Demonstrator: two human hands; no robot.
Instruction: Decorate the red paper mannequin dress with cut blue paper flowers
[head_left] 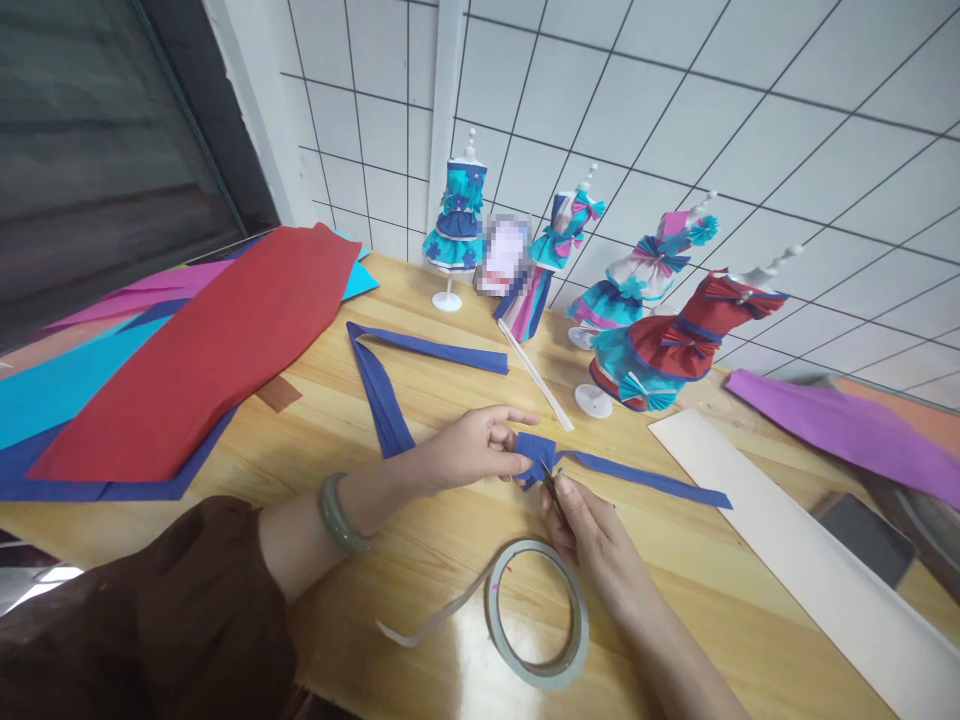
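Observation:
My left hand (480, 447) pinches a small folded piece of blue paper (534, 450) by its left edge, with the index finger stretched out above it. In my right hand (589, 520) is a pair of small dark scissors (551, 485). Their pointed tips touch the blue piece, and the handles are mostly hidden by the fingers. A narrow blue strip (652, 477) runs rightward on the table from beside the scissors. Behind my left wrist lies a longer folded blue strip (427, 345). Close below my right hand rests a tape roll (495, 610), a loose end trailing left.
Several miniature dress forms in paper dresses, including a red one (690, 335), stand along the tiled wall near a blurred phone screen (505, 255). Coloured sheets, a red sheet (217, 350) on top, lie left. A cream board (795, 560), dark phone (865, 538) and purple paper (840, 430) lie right.

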